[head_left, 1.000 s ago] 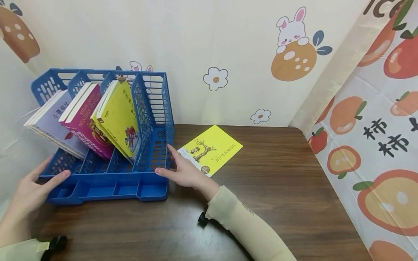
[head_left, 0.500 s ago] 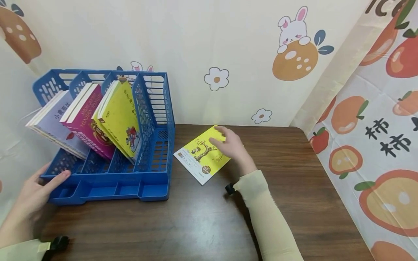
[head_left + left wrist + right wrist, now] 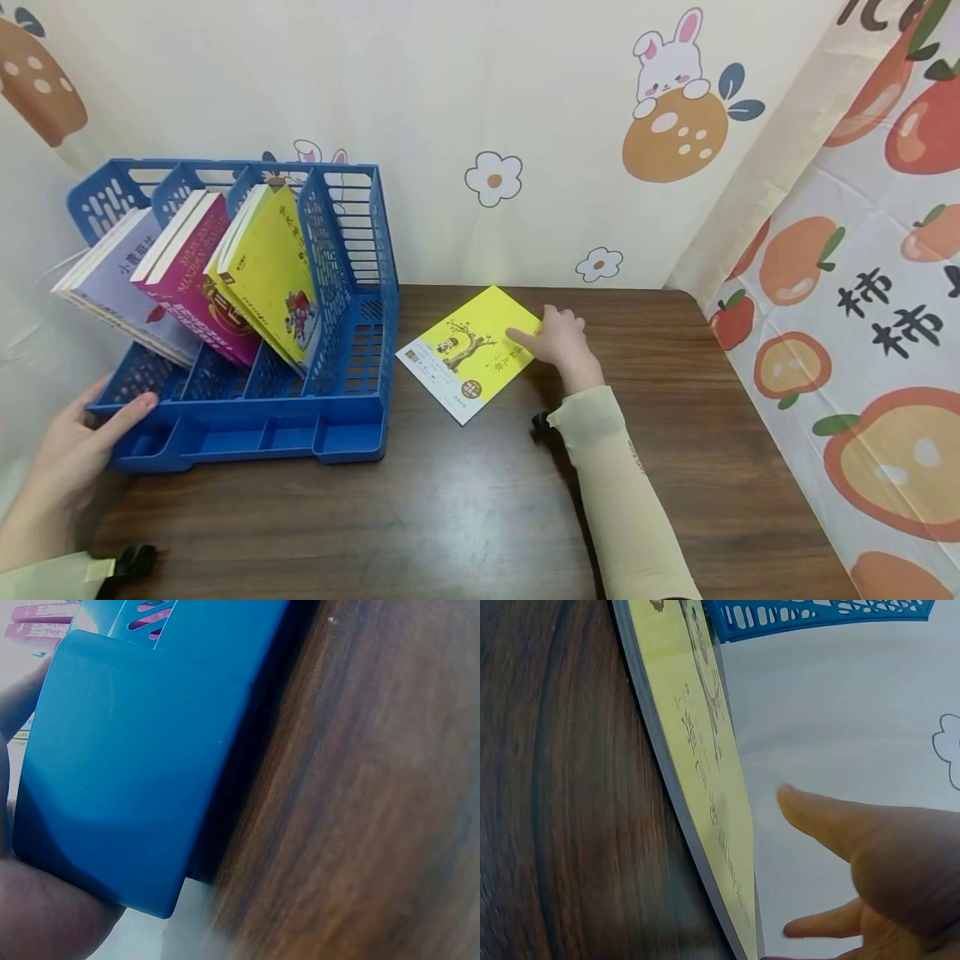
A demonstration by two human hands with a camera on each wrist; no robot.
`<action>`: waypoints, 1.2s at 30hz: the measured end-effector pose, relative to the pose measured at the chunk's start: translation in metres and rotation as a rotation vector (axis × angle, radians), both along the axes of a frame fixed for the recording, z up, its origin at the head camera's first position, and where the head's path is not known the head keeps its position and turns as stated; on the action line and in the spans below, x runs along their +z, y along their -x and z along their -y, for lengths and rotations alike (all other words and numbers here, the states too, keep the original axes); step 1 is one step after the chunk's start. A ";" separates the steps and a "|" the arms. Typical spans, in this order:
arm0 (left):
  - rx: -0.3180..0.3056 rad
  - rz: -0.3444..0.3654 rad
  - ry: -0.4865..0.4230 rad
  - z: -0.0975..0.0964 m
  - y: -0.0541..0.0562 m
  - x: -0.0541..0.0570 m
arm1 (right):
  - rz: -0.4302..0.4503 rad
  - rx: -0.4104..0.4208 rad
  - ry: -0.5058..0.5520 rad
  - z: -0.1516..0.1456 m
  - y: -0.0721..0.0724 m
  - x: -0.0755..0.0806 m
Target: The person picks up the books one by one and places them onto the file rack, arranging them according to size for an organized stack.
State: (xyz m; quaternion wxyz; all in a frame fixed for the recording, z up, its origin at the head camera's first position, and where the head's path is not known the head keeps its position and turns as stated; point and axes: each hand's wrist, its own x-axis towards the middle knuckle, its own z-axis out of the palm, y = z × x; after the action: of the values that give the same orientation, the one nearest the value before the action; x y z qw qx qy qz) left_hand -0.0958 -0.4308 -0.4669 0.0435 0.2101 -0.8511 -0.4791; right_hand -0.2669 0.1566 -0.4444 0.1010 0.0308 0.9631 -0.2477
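Note:
A blue plastic desktop book rack stands at the left of the table in the head view, books leaning in three of its slots. My left hand grips its front left corner, thumb over the edge and fingers round the side; the left wrist view shows the blue corner between thumb and fingers. A yellow book with a white lower strip lies flat on the table, right of the rack. My right hand is at that book's upper right edge, fingers spread and thumb held apart from them.
The rack holds pale lilac, magenta and yellow books; its rightmost slot shows bare floor. Along the table's back edge hangs a printed cloth; a fruit-patterned one borders the right side.
My right hand has left the rack's right side and moved right, across the yellow book to its upper right edge. The left hand stays on the rack.

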 end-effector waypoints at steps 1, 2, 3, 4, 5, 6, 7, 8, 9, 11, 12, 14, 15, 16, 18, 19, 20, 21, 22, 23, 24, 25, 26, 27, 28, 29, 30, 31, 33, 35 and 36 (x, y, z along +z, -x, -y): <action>0.000 -0.003 0.003 0.000 0.000 0.000 | 0.011 0.004 -0.018 0.001 -0.001 -0.001; -0.001 -0.006 0.003 0.000 0.000 0.000 | 0.022 0.013 -0.036 0.002 -0.001 -0.001; -0.001 -0.006 0.007 0.000 -0.001 0.000 | 0.030 0.025 -0.049 0.004 -0.002 -0.001; -0.003 -0.006 0.008 0.000 -0.001 0.000 | 0.037 0.036 -0.061 0.005 -0.003 -0.002; -0.005 -0.007 0.010 0.000 -0.001 0.000 | 0.041 0.050 -0.073 0.007 -0.004 -0.002; -0.008 -0.009 0.010 0.000 -0.001 0.000 | 0.044 0.060 -0.080 0.008 -0.005 -0.002; -0.011 -0.010 0.007 0.000 -0.001 0.000 | 0.049 0.069 -0.084 0.010 -0.006 -0.002; -0.011 -0.009 0.008 0.000 -0.001 0.000 | 0.052 0.079 -0.089 0.012 -0.006 -0.002; -0.012 -0.008 0.007 0.000 -0.002 0.000 | 0.053 0.086 -0.096 0.013 -0.007 -0.001; -0.018 -0.010 0.005 0.001 -0.001 0.000 | 0.051 0.092 -0.114 0.016 -0.008 -0.001; -0.019 -0.009 0.005 0.001 -0.002 -0.001 | 0.049 0.090 -0.118 0.017 -0.008 -0.001; -0.022 -0.013 0.000 0.002 -0.001 -0.002 | 0.043 0.086 -0.134 0.019 -0.009 -0.001; -0.024 -0.016 0.000 0.003 -0.001 -0.003 | 0.041 0.084 -0.143 0.020 -0.009 -0.002; -0.025 -0.019 0.000 0.003 -0.002 -0.004 | 0.038 0.081 -0.149 0.021 -0.009 -0.003; -0.027 -0.028 -0.003 0.005 -0.002 -0.007 | 0.031 0.075 -0.157 0.021 -0.009 -0.004; -0.026 -0.034 -0.005 0.006 -0.002 -0.009 | 0.027 0.075 -0.165 0.022 -0.008 -0.004; -0.024 -0.038 -0.006 0.007 -0.003 -0.011 | 0.022 0.074 -0.171 0.022 -0.008 -0.005; -0.022 -0.043 -0.005 0.007 -0.003 -0.012 | 0.018 0.073 -0.178 0.022 -0.008 -0.005; -0.021 -0.048 -0.008 0.007 -0.003 -0.013 | 0.014 0.071 -0.184 0.022 -0.007 -0.005; -0.018 -0.050 -0.006 0.007 -0.003 -0.013 | 0.011 0.070 -0.196 0.022 -0.007 -0.005; -0.016 -0.053 -0.005 0.007 -0.003 -0.013 | 0.008 0.069 -0.207 0.022 -0.007 -0.005; -0.012 -0.052 -0.003 0.007 -0.003 -0.013 | 0.006 0.068 -0.219 0.022 -0.006 -0.005; -0.010 -0.050 -0.003 0.006 -0.002 -0.011 | 0.005 0.066 -0.229 0.022 -0.006 -0.004; -0.007 -0.046 0.003 0.005 -0.002 -0.010 | 0.004 0.064 -0.237 0.022 -0.006 -0.004; -0.003 -0.038 0.006 0.005 -0.002 -0.009 | 0.004 0.062 -0.245 0.021 -0.006 -0.004; -0.001 -0.031 0.009 0.004 -0.001 -0.007 | 0.003 0.060 -0.247 0.020 -0.005 -0.004; -0.001 -0.027 0.008 0.003 -0.001 -0.006 | 0.004 0.056 -0.242 0.019 -0.005 -0.004; 0.001 -0.019 0.010 0.002 -0.001 -0.004 | 0.005 0.050 -0.233 0.018 -0.005 -0.003; 0.006 -0.009 0.015 0.000 0.000 -0.002 | 0.003 0.031 -0.186 0.015 -0.004 -0.003; 0.005 -0.007 0.012 -0.001 0.000 -0.001 | -0.003 0.012 -0.124 0.011 -0.004 -0.001; 0.005 -0.006 0.013 -0.001 0.000 -0.001 | -0.006 0.002 -0.090 0.009 -0.004 -0.001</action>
State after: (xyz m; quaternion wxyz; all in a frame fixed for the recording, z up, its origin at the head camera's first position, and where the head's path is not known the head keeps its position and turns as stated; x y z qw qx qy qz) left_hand -0.0954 -0.4298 -0.4676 0.0484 0.2105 -0.8536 -0.4741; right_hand -0.2634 0.1478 -0.4451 0.0970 0.0339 0.9735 -0.2042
